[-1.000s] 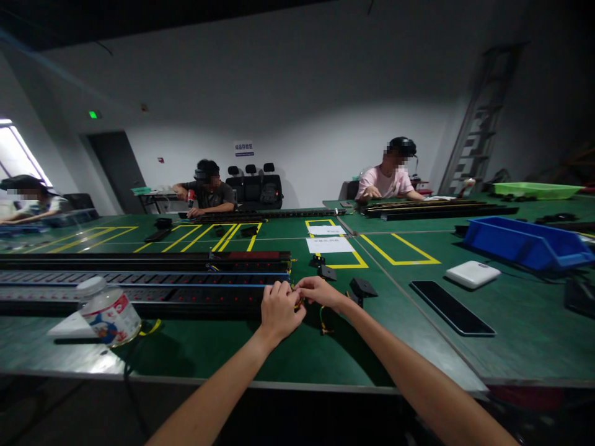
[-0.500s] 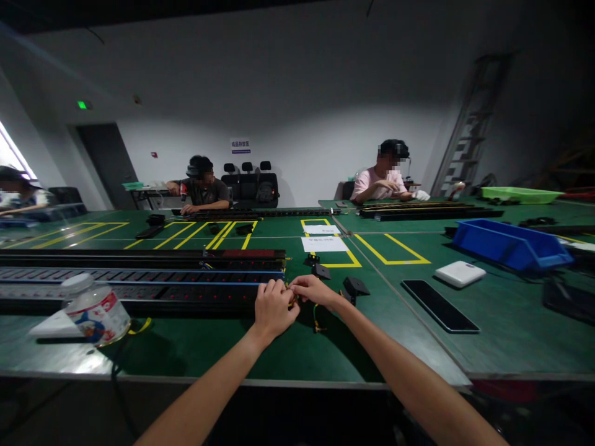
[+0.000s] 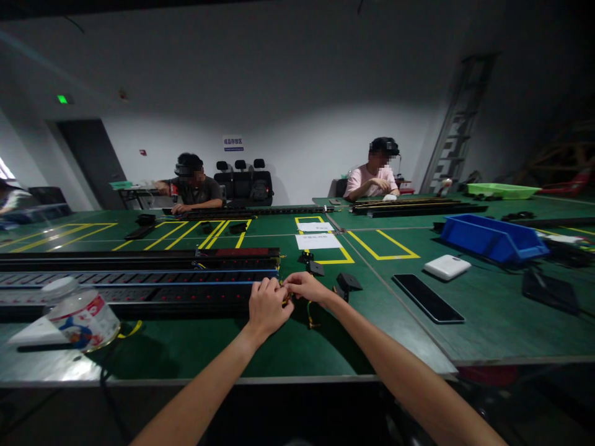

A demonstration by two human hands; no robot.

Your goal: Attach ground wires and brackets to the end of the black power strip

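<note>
Yellowish wiring (image 3: 286,300): since it sits at the black rail's (image 3: 199,297) right end, both hands probably meet there to steady it.
Left hand (image 3: 269,308): grip curled around the wiring.
Right hand (image 3: 305,288): fingertips against it; whether pinching, cannot tell.
Clear jar (image 3: 83,317): hides some rail, whose left end is cut off.
</note>
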